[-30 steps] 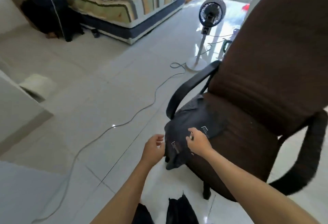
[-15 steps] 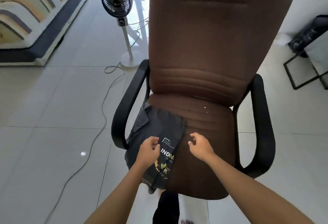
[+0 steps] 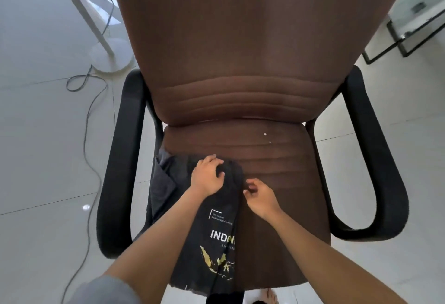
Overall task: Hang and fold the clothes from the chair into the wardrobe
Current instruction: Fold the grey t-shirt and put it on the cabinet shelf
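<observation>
Now the dark shirt (image 3: 212,236) lies folded on the left of the brown chair (image 3: 277,164) seat, beside the armrest (image 3: 120,159). Left hand (image 3: 208,176) grips its top edge, fingers curled into the cloth. Right hand (image 3: 261,199) pinches the shirt's right edge, fingertips together.

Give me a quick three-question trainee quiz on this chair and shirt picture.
1. True or false: the dark shirt lies on the brown chair seat's left half.
2. Which hand rests on the shirt's far end: A left hand, B right hand?
3. Fill in: the cable on the floor runs to the white ____.

Key: 1 true; 2 A; 3 fan stand.
</observation>
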The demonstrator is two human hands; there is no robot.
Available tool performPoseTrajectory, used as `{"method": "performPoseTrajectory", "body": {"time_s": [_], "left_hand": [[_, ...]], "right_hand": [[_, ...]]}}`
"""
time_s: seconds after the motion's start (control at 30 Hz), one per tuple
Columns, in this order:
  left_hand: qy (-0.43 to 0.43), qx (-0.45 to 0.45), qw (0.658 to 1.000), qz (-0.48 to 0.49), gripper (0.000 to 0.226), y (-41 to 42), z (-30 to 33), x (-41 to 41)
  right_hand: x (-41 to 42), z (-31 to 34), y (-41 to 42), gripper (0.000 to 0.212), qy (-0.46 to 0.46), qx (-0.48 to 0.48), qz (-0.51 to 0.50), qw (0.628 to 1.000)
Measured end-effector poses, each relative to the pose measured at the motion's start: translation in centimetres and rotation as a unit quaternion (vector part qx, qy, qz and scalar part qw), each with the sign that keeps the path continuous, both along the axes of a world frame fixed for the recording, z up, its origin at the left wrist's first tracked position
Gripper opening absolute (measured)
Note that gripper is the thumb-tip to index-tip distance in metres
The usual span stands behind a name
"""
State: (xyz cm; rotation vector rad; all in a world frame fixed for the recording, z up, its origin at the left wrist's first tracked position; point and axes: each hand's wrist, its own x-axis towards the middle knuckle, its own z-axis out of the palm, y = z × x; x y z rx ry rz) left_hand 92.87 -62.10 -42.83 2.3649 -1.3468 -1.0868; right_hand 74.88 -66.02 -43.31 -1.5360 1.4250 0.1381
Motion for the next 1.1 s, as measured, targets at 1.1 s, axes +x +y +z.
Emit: {"method": "performPoseTrajectory", "body": {"time_s": [1.1], "left_hand": [[0.097,0.003,0.994,0.047,0.056,9.9,18.9,2.3]], "right_hand": [[6.5,9.8,1.3,0.071,-0.02,-0.075,0.502,0.861]]}}
